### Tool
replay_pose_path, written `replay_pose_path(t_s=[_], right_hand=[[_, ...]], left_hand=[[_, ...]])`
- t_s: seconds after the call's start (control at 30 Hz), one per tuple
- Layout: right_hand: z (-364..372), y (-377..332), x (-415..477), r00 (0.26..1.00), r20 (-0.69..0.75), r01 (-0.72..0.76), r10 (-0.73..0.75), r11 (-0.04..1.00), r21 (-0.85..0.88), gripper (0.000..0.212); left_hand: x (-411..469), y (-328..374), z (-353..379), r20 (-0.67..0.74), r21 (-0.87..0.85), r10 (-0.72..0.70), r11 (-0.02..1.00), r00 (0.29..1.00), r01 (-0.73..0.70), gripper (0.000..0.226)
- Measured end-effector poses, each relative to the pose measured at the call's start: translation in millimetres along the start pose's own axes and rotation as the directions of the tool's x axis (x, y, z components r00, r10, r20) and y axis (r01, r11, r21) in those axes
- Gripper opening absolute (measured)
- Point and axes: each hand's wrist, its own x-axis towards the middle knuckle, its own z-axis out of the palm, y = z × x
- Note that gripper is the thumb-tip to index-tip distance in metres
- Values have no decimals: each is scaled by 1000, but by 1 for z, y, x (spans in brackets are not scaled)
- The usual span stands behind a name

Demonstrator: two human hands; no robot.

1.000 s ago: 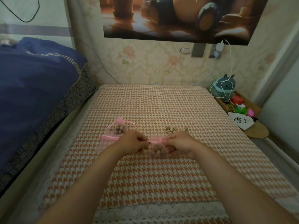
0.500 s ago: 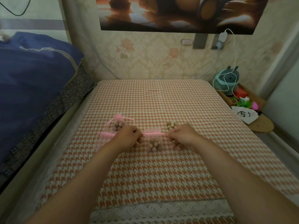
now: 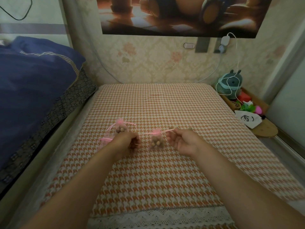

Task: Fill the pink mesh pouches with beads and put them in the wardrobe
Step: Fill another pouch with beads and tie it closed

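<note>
A pink mesh pouch full of wooden beads sits on the houndstooth table between my hands, its mouth gathered tight. My left hand pinches one end of its pink drawstring, my right hand pinches the other end, and the string runs taut between them. A second tied pouch of beads lies just beyond my left hand. An empty flat pouch lies left of that hand, partly hidden by my wrist. A few loose beads peek out behind my right hand.
A blue quilt on a bed borders the table's left side. At the right, a low shelf holds a teal toy with a white cable, a white bag and small plastic items. Wallpapered wall stands behind.
My hands have pulled apart sideways, drawing the strings out, and the middle pouch's mouth has closed up tight. The camera has tilted slightly.
</note>
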Motion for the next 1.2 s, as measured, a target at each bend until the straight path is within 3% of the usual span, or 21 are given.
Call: replay_pose_path(t_s=[0.13,0.3,0.4,0.57,0.7,0.8,0.87,0.93,1.0,1.1,1.2], right_hand=[[11,4,-7,997,78,-5,-13,975,223,31],[19,6,-8,999,50,-18,8,979,203,29],[20,6,-5,1000,10,-16,15,988,154,29],[13,4,1,999,-43,26,-22,996,84,24],[16,6,-3,992,-7,125,-128,975,-184,22],[19,7,-7,965,144,262,-219,815,-517,13],[19,7,-10,933,244,356,-264,579,-734,13],[17,7,-11,896,344,424,-280,316,-849,22],[13,8,-12,868,410,455,-280,119,-883,33],[9,12,-5,855,439,449,-276,-28,-893,34],[7,15,4,855,443,445,-269,-58,-894,23]], left_hand=[[0,0,8,118,-329,30,944,993,11,33],[-1,5,15,206,-564,137,826,969,3,32],[-3,5,18,252,-567,129,823,959,39,34],[0,3,16,202,-469,60,882,977,43,33],[3,2,18,160,-361,62,933,985,1,33],[6,-1,20,127,-202,100,977,987,-73,25],[6,-3,20,142,-13,180,984,973,-180,15],[4,-4,18,175,244,267,921,948,-304,13],[3,-5,17,239,492,331,769,913,-407,40],[5,-9,20,332,677,383,539,862,-501,55],[13,-14,23,338,674,442,502,831,-541,39]])
